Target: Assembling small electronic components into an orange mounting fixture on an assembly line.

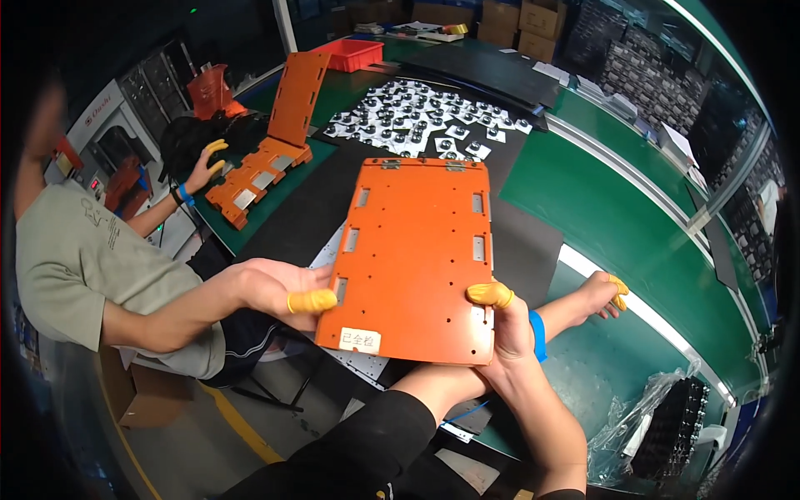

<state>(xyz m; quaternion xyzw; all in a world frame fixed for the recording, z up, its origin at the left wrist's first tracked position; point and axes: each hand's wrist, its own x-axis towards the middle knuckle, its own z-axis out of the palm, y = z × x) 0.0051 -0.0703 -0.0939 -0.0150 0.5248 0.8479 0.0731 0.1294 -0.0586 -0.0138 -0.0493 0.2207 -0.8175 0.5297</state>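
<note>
1. Hands well apart, arms crossed: the right hand (pixel 510 335) is clamped on the right edge of an orange perforated panel (pixel 417 258), its thumb, in a yellow finger cot (pixel 490 293), pressed on the upper face, the other fingers mostly hidden. Farther right, the left hand (pixel 597 296) reaches out beneath the right forearm, apart from the panel, fingers loosely curled and seemingly holding nothing; a blue wristband (pixel 538 336) circles its wrist.
2. At far left sits a co-worker (pixel 125 283) in a grey-green T-shirt. The co-worker's farther hand (pixel 202 172) is just beside a second orange assembly (pixel 298 100), one panel of it standing tilted and another lying low with grey metal plates.
3. Behind that assembly is a red plastic bin (pixel 354 56).
4. The co-worker's nearer hand (pixel 271 285) grips the panel's left edge, thumb toward the upper face, so the panel lies between this hand and the wearer's right hand, held above the dark mat (pixel 533 258).
5. Metal hinges line the panel's far edge; a white label (pixel 360 340) is at its near left corner.
6. Beyond it, many small black parts on white squares (pixel 408 117) cover the mat.
7. Lower right, clear plastic wrap (pixel 612 433) lies against a black ridged stack (pixel 671 425).
</note>
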